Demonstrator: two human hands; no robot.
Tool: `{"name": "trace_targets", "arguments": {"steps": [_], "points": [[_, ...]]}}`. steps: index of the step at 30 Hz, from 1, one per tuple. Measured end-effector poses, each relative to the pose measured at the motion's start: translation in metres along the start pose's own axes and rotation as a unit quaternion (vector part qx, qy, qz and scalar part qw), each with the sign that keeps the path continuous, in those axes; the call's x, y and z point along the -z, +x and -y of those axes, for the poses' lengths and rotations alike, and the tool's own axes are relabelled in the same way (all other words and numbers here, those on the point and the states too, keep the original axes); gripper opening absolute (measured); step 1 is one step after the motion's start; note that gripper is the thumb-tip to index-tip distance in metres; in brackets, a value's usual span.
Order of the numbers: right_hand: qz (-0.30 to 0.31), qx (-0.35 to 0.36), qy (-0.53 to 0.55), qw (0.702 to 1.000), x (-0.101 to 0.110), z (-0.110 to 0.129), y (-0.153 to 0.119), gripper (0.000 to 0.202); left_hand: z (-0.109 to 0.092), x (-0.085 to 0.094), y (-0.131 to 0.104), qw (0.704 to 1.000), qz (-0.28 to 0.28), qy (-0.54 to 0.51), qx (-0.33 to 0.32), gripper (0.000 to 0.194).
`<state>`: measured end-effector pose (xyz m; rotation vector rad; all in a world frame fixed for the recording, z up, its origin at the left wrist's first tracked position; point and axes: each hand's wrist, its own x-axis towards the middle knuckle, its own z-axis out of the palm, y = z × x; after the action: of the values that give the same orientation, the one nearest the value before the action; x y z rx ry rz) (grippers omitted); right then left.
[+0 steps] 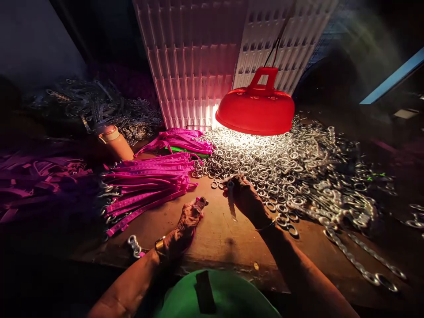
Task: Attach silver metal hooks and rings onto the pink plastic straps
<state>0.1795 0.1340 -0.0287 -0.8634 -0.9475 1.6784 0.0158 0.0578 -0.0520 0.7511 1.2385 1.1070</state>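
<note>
My left hand [191, 216] is closed around the end of a pink strap [192, 236], and part of the strap hangs below the wrist. My fingers partly hide the gripped end. Across a small gap, my right hand [245, 194] pinches a short silver chain [231, 204] that dangles toward the tabletop. A ring shows at the top of that chain near the fingertips. Just left of my left forearm, a metal chain piece [134, 245] with a bit of pink at its end lies on the wooden table [212, 247].
A red lamp [255, 110] hangs low over a wide heap of metal rings [265, 168]. Pink straps [149, 185] lie in a row at left, beside an orange bottle [115, 142]. Loose chains [353, 256] spread at right. A green rounded surface [228, 296] is in front of me.
</note>
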Motion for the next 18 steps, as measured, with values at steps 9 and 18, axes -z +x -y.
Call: {"name": "trace_targets", "arguments": {"steps": [9, 18], "points": [[0.040, -0.031, -0.195, 0.979, -0.016, -0.020, -0.047, 0.026, -0.015, -0.008, -0.033, 0.993, 0.066, -0.088, -0.045, 0.034], [0.032, 0.010, -0.207, 0.978, -0.028, -0.038, -0.052, 0.024, -0.010, -0.012, -0.035, 0.994, 0.062, -0.080, -0.031, 0.028]]}}
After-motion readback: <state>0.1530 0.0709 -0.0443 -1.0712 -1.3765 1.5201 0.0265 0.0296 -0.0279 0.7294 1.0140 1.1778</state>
